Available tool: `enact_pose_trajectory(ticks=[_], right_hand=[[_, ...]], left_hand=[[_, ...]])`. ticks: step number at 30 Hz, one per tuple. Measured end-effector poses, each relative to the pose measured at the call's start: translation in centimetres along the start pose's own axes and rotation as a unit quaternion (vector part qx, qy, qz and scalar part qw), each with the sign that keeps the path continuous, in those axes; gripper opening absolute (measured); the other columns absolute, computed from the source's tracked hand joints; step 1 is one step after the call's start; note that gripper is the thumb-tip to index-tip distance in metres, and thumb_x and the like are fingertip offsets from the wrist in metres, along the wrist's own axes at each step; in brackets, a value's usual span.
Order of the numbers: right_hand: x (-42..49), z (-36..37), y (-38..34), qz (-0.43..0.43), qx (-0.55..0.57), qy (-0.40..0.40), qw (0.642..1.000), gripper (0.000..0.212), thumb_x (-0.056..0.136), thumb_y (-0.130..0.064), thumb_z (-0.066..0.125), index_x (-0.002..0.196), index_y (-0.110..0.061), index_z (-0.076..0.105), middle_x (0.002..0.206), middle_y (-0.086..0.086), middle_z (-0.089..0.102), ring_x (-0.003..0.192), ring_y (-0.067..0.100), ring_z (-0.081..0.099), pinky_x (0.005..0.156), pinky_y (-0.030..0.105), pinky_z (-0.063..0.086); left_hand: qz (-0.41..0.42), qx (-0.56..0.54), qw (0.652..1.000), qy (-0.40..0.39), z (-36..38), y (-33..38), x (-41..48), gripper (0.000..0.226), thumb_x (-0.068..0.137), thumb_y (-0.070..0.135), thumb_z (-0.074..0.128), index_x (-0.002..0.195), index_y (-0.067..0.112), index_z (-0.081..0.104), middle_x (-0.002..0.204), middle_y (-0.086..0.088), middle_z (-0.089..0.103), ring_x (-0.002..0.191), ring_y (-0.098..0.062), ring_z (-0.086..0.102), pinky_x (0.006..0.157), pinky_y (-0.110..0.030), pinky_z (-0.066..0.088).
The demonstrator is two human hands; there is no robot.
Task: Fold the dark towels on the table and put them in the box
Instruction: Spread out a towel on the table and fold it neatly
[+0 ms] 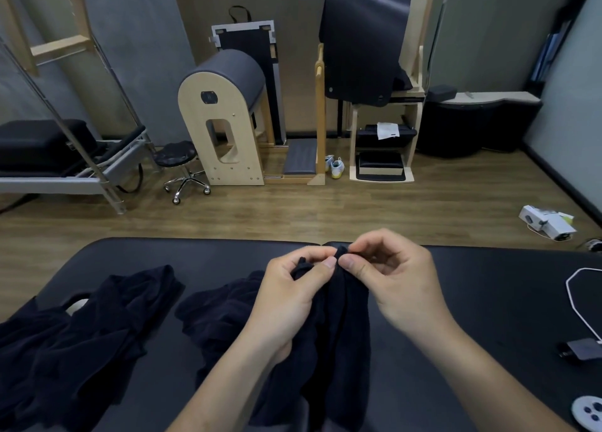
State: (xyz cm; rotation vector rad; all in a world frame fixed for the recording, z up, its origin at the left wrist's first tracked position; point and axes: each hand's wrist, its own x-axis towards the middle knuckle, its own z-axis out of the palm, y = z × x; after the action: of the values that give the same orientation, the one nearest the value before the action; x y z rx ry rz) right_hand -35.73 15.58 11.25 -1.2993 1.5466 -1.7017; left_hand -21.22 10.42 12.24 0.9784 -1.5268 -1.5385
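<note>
Mostly, the dark towel [338, 321] being handled hides its own shape. It hangs in bunched folds from the hands down past the bottom edge, so its lower end is cut off. Its edges are hard to tell from the black padded table [488, 301] beneath.

The left hand [290, 291] pinches the towel's top edge between thumb and curled fingers. The right hand [391, 278] pinches the same edge just beside it, the 2 thumb tips almost touching. Both hands are over the table's far half.

2 more dark towels lie crumpled on the table to the left. A middle heap [221, 311] is partly hidden behind the left forearm. A larger left heap [81, 343] runs off the frame and covers part of an oval opening [76, 303] in the padding.

At the right edge a white-rimmed shape [589, 269] is cut off; whether it is a box, and what lies in it, cannot be told. Near it sit a small dark device [580, 352] and a round white object [589, 412], both blurred. On the wooden floor beyond lie white cartons [547, 223], contents unclear.
</note>
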Motion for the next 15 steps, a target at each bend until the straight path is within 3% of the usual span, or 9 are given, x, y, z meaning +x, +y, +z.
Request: enact_pose_trajectory(ticks=[3, 5, 8, 10, 12, 15], right_hand=[[0.3, -0.2, 0.4, 0.008, 0.006, -0.003, 1.000, 0.023, 0.071, -0.019, 0.084, 0.070, -0.029, 0.063, 0.067, -0.007, 0.062, 0.063, 0.006, 0.055, 0.061, 0.025, 0.048], [0.5, -0.4, 0.6, 0.026, 0.038, -0.037, 0.998, 0.022, 0.067, -0.031, 0.081, 0.081, -0.025, 0.064, 0.074, -0.009, 0.063, 0.071, 0.005, 0.058, 0.066, 0.020, 0.049], [0.8, -0.7, 1.4, 0.070, 0.075, -0.113, 0.988, 0.048, 0.071, -0.051, 0.080, 0.106, -0.020, 0.067, 0.098, 0.001, 0.073, 0.093, 0.008, 0.068, 0.082, 0.017, 0.052], [1.0, -0.9, 1.5, 0.100, 0.094, -0.156, 0.978, 0.040, 0.078, -0.044, 0.075, 0.104, -0.013, 0.070, 0.098, 0.009, 0.075, 0.091, 0.012, 0.069, 0.081, 0.020, 0.053], [1.4, -1.0, 1.2, 0.107, 0.093, -0.179, 0.974, 0.022, 0.081, -0.028, 0.069, 0.092, -0.008, 0.071, 0.085, 0.004, 0.073, 0.080, 0.010, 0.066, 0.073, 0.021, 0.052], [4.1, -1.3, -0.4, 0.067, 0.064, -0.175, 0.980, 0.010, 0.085, -0.024, 0.068, 0.084, -0.015, 0.071, 0.078, -0.001, 0.067, 0.074, 0.009, 0.059, 0.066, 0.019, 0.048]], left_hand=[[-0.021, -0.025, 0.999, -0.041, -0.7, -0.3, 0.1, 0.012, 0.093, 0.006, 0.068, 0.097, 0.011, 0.078, 0.095, -0.004, 0.079, 0.092, -0.008, 0.073, 0.078, -0.015, 0.053], [-0.030, -0.049, 0.995, -0.085, -1.2, -0.3, 0.2, 0.016, 0.085, 0.018, 0.076, 0.100, 0.012, 0.079, 0.102, -0.014, 0.077, 0.097, -0.019, 0.072, 0.087, -0.025, 0.056], [0.001, 0.002, 0.995, -0.095, -1.6, 0.0, 0.6, 0.014, 0.078, 0.011, 0.081, 0.089, 0.019, 0.081, 0.088, -0.005, 0.075, 0.084, -0.008, 0.068, 0.080, -0.017, 0.052], [-0.010, 0.005, 0.997, -0.081, -1.7, 0.6, 1.2, 0.019, 0.083, 0.000, 0.076, 0.082, 0.018, 0.080, 0.081, 0.001, 0.075, 0.077, -0.005, 0.068, 0.073, -0.015, 0.051], [-0.011, 0.015, 0.997, -0.071, -2.1, 1.5, 2.3, 0.025, 0.085, -0.002, 0.073, 0.076, 0.020, 0.079, 0.078, 0.004, 0.075, 0.074, -0.004, 0.068, 0.069, -0.014, 0.052], [0.050, 0.107, 0.989, -0.093, -3.0, 4.1, 4.8, 0.020, 0.086, 0.003, 0.074, 0.081, 0.022, 0.076, 0.076, 0.012, 0.074, 0.073, 0.003, 0.066, 0.069, -0.010, 0.048]])
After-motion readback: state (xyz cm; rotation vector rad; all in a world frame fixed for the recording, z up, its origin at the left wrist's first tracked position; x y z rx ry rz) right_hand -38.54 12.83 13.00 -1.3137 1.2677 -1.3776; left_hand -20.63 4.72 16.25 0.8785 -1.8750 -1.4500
